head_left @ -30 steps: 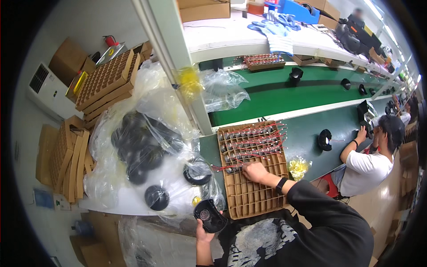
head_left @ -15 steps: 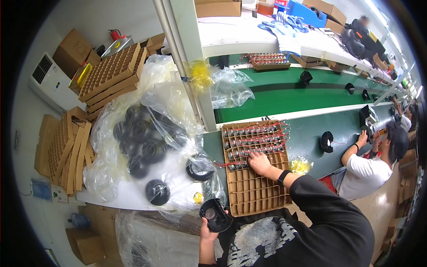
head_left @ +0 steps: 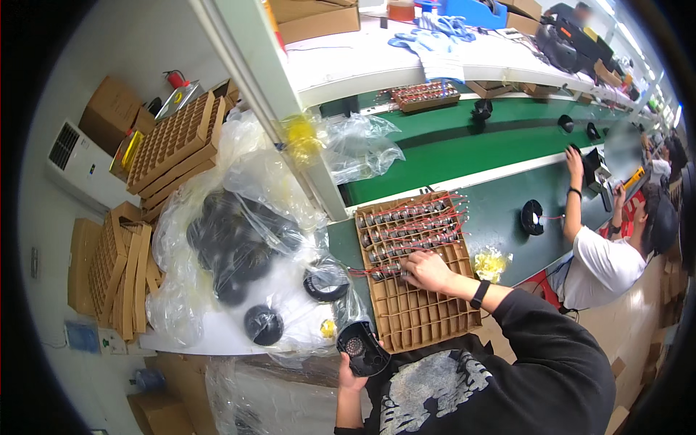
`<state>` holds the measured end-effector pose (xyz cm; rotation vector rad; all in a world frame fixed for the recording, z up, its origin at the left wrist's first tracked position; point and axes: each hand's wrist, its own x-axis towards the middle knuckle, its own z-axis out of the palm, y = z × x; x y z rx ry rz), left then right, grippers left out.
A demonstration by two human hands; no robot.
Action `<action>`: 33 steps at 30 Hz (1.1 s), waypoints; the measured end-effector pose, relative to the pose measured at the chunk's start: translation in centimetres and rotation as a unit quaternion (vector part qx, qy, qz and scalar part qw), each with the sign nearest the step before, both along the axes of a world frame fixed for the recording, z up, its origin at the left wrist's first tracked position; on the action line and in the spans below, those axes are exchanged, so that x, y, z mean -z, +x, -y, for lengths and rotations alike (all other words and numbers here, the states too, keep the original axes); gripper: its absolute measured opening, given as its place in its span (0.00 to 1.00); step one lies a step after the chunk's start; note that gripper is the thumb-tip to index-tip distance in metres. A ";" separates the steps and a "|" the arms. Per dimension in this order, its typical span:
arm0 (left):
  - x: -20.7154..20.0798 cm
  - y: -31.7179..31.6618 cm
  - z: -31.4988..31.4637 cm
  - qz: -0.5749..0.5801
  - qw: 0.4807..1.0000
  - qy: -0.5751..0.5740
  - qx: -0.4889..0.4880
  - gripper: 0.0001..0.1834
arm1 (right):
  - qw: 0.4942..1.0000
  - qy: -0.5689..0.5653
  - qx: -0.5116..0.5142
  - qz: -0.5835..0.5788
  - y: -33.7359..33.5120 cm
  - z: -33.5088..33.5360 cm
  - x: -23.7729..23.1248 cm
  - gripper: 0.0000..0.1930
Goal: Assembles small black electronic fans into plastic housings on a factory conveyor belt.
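In my left hand [head_left: 351, 373] is a black plastic housing [head_left: 372, 355], rounded at its ends, with a perforated round patch inside. It is tilted, just off the near left corner of a cardboard tray [head_left: 424, 319] divided into small cells. My right hand [head_left: 429, 272] reaches over this tray, fingers curled down at the end of a partly filled row; what they pinch is hidden. Beside the fingertips lie small round metal parts [head_left: 384, 272] with red wires. More such wired parts [head_left: 409, 230] fill the tray's far rows.
Left of the tray, clear plastic bags [head_left: 243, 170] cover several black round housings [head_left: 264, 325]. Right of it lie a yellow-white bundle [head_left: 491, 264] and a black round shell [head_left: 532, 217]. A green belt [head_left: 442, 145] runs behind. A co-worker [head_left: 605, 268] sits at the right.
The view has shifted slightly. My right hand stays at the same row, and the left still holds the housing. The co-worker's arm has reached out toward a black part by the belt.
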<state>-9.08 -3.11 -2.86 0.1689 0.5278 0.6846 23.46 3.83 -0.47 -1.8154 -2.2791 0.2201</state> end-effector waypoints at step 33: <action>-3.9 7.6 -4.3 0.062 0.994 0.020 0.084 0.54 | 0.996 -0.082 0.029 -0.007 -0.8 9.5 7.0 0.24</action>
